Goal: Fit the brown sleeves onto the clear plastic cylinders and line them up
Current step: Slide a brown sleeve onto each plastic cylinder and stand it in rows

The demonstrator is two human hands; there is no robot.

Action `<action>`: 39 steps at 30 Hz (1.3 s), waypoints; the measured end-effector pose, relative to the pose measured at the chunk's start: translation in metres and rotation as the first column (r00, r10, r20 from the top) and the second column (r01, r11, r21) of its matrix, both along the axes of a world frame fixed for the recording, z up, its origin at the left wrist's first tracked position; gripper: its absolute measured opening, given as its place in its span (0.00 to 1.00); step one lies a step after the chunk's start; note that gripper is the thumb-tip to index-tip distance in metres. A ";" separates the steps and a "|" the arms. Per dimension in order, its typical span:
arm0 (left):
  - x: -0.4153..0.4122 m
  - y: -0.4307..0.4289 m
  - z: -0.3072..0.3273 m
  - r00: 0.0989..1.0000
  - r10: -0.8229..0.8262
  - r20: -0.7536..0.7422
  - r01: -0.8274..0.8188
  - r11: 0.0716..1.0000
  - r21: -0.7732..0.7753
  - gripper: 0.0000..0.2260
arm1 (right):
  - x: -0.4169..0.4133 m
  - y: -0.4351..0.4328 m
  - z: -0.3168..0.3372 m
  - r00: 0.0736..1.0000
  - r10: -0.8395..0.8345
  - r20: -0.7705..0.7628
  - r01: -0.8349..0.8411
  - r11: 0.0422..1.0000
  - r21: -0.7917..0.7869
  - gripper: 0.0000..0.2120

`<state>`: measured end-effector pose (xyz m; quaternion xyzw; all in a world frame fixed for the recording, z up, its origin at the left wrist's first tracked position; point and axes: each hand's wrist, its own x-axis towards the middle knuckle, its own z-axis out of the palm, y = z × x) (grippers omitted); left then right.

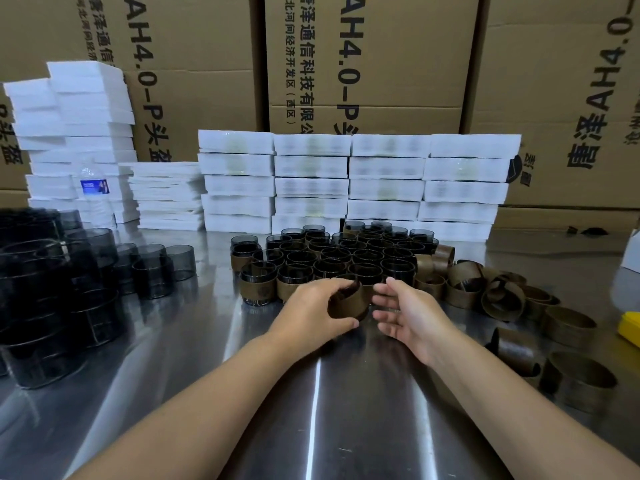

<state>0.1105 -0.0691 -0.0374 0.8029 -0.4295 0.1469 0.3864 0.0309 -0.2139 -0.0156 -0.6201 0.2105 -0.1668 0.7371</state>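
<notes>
Two bare forearms reach forward over a shiny steel worktop [318, 410]. The left hand [315, 306] curls its fingers and thumb around a brown sleeve [348, 301], tilted and held just above the worktop at the centre. A dark edge shows at the sleeve's lower end, though it is hard to tell whether a cylinder sits inside. The right hand [408, 313] is just beside it, palm turned inward, fingers relaxed and spread, holding nothing. Whether its fingertips touch the sleeve cannot be told.

Just behind the hands stands a tight cluster of sleeved cylinders [329, 261], upright in rows, each smoky clear tube wearing a brown band. To the right lies a loose scatter of empty sleeves [502, 296], some upright, some on their sides. On the left, stacks of bare cylinders [52, 296] stand crowded together.

Further back, white foam trays [346, 181] are stacked in columns across the worktop, with a water bottle [93, 188] in front of the leftmost stack. Large cardboard cartons [381, 64] with printed lettering fill the background. A yellow object [631, 329] shows at the right edge.
</notes>
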 end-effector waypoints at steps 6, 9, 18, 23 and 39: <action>0.006 -0.002 -0.006 0.988 -0.056 0.144 0.032 0.986 0.165 0.27 | 0.002 -0.002 -0.001 1.000 -0.004 -0.021 0.003 1.000 -0.020 0.11; 0.009 -0.001 -0.007 0.976 -0.053 0.213 0.016 0.985 0.174 0.27 | 0.002 -0.002 -0.001 1.000 0.001 -0.026 -0.002 1.000 -0.031 0.11; 0.023 0.045 0.040 0.787 0.534 0.309 -0.512 0.845 -0.156 0.19 | -0.001 0.001 0.001 0.999 0.013 -0.032 -0.018 0.989 -0.148 0.12; 0.054 0.083 0.042 0.552 0.833 0.024 -0.829 0.546 0.118 0.27 | -0.001 0.007 -0.001 0.999 0.013 -0.031 -0.021 0.962 -0.273 0.12; 0.088 0.110 -0.002 0.454 0.865 -0.213 -0.832 0.497 0.247 0.34 | -0.009 0.008 0.004 1.000 0.020 -0.022 -0.026 0.946 -0.324 0.12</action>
